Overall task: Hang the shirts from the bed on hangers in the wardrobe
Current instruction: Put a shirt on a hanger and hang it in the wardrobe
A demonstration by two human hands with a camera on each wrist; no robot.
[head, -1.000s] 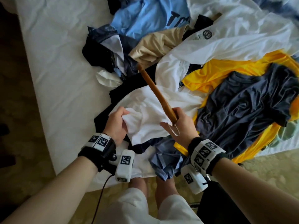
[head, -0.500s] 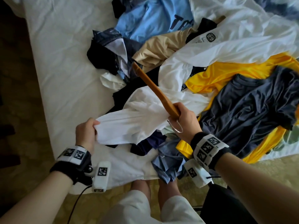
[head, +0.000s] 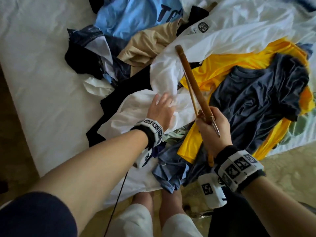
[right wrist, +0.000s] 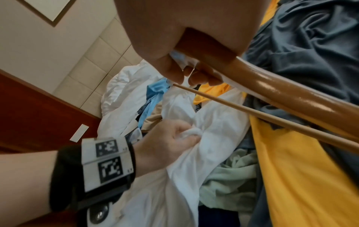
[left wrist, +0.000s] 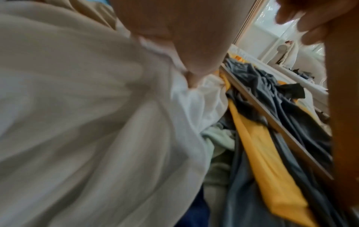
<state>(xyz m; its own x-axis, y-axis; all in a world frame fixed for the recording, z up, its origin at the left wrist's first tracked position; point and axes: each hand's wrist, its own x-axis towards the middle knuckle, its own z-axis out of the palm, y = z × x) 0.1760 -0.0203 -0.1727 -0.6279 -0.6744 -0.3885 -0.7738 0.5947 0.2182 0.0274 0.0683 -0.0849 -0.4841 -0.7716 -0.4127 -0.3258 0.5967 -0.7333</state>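
My left grip bunches the white shirt; my right grip clutches the wooden hanger. Neighbouring shirts just beside could drag along.

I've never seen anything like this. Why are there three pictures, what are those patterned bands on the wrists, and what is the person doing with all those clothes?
There is no machine here, just a person wearing three cameras. The big picture looks down from the head; the other two look along each hand from the wrists. The black-and-white patterned bands sit on the wrists beside those cameras.

A bed with a white sheet carries a pile of shirts: a light blue one, a tan one, a yellow one and a dark grey one lying on the yellow.

The right hand grips a wooden hanger. The left hand has bunched a fold of a white shirt in its fingers, as the right wrist picture shows. The shirt is not yet on the hanger.
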